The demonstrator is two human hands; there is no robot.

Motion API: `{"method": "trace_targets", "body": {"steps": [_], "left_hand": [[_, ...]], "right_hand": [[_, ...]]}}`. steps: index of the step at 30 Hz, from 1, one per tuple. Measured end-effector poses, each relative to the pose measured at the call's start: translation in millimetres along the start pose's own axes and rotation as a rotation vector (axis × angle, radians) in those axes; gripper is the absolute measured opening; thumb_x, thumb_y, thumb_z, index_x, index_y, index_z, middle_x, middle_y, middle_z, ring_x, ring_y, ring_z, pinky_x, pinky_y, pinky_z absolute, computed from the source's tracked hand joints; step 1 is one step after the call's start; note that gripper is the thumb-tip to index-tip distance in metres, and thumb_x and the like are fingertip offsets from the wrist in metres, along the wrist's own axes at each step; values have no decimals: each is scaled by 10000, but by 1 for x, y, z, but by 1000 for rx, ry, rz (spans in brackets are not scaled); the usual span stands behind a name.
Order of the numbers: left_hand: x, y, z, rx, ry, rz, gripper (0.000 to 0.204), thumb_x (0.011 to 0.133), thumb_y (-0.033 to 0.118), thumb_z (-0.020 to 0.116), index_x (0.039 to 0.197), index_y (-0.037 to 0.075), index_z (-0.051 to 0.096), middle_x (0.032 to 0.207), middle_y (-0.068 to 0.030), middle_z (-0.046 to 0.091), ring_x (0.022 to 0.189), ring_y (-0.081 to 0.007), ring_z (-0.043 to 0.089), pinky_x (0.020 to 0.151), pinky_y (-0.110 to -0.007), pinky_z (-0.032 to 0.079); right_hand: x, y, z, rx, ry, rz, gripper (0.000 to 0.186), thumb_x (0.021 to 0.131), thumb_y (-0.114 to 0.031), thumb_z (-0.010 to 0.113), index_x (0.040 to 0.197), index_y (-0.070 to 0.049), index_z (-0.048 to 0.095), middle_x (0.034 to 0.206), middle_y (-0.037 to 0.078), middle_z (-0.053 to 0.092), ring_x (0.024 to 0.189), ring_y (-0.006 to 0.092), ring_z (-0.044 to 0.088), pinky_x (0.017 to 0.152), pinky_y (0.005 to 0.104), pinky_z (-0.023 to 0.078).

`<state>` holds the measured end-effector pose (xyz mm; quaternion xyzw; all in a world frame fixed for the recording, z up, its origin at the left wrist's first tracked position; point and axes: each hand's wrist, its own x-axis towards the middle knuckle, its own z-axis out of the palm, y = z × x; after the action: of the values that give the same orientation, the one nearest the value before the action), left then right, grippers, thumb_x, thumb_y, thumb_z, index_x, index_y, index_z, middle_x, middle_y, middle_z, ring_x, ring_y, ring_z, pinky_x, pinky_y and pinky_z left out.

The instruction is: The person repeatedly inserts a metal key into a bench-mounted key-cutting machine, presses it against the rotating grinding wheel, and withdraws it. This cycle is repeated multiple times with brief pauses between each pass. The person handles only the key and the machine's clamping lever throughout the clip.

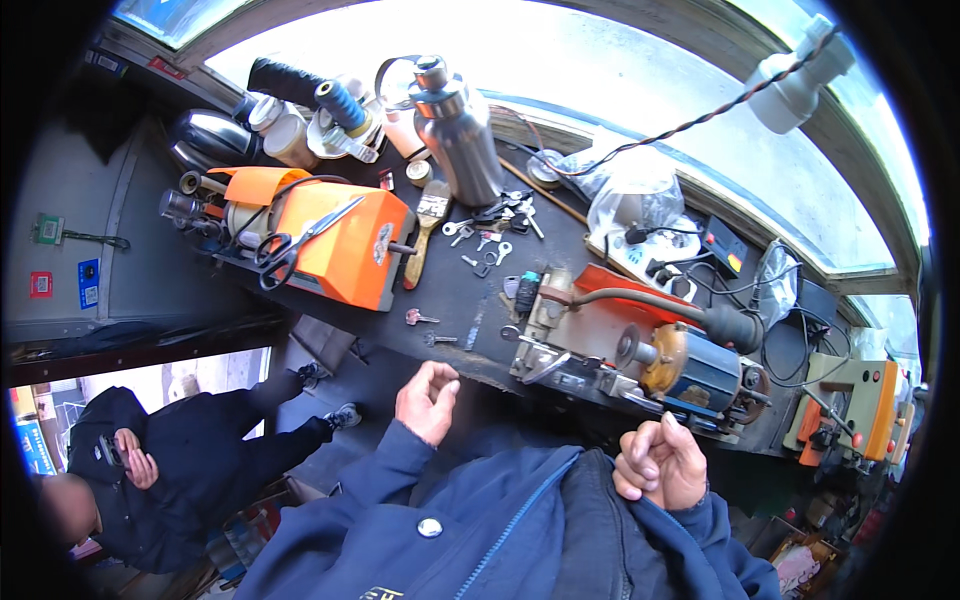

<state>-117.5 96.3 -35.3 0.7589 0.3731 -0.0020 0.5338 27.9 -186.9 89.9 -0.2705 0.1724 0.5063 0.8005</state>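
Across the orange machine [345,245] lie scissors [284,258], which could slide off under vibration. A reddish key [418,317] and a silver key [440,340] lie near the front edge of the bench [450,285]; a careless brush from the left hand [428,402], loosely curled, could drop them. The motor [697,367], if running, endangers the right hand [662,462], half-curled nearby. Whether either pinches anything, I cannot tell.

Dark workbench [458,300] — loose keys [414,317], brush [424,222], steel bottle [460,145], motorised machine [692,368]
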Motion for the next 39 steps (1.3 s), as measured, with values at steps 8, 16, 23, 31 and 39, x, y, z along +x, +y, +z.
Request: {"method": "trace_targets", "body": {"steps": [8, 16, 23, 31, 39], "left_hand": [[49, 4, -26, 313, 217, 296, 187, 843, -1, 638, 1006, 89, 631, 940, -86, 639, 796, -271, 677, 698, -349, 533], [82, 1, -24, 545, 226, 388, 201, 854, 95, 672, 1044, 139, 625, 952, -80, 601, 803, -324, 657, 678, -413, 534], [86, -6, -26, 540, 189, 382, 100, 848, 98, 674, 932, 126, 627, 934, -75, 595, 798, -331, 647, 683, -418, 532], [72, -6, -32, -857, -142, -81, 89, 954, 79, 646, 1035, 42, 640, 970, -36, 646, 769, -93, 592, 594, -247, 488], [39, 19, -21, -1371, -489, -147, 166, 995, 184, 595, 1111, 66, 593, 1062, -112, 659, 1018, -277, 646, 730, -402, 546]], "right_hand": [[10, 7, 9, -71, 21, -30, 485, 1060, -331, 406, 897, 63, 637, 639, 32, 430, 514, 101, 377, 534, 289, 420], [13, 12, 17, -103, 46, -63, 428, 1046, -294, 450, 904, 66, 631, 642, 40, 427, 516, 102, 379, 534, 289, 418], [14, 17, 15, -70, 65, -79, 436, 1052, -299, 439, 904, 61, 635, 639, 38, 426, 514, 100, 373, 531, 289, 417], [17, 21, 12, -45, 83, -70, 464, 1059, -315, 412, 885, 51, 639, 621, 30, 419, 500, 97, 368, 522, 287, 416], [20, 21, 10, -5, 77, -81, 513, 1062, -352, 369, 887, 46, 642, 610, 24, 425, 491, 95, 369, 523, 282, 418]]}}
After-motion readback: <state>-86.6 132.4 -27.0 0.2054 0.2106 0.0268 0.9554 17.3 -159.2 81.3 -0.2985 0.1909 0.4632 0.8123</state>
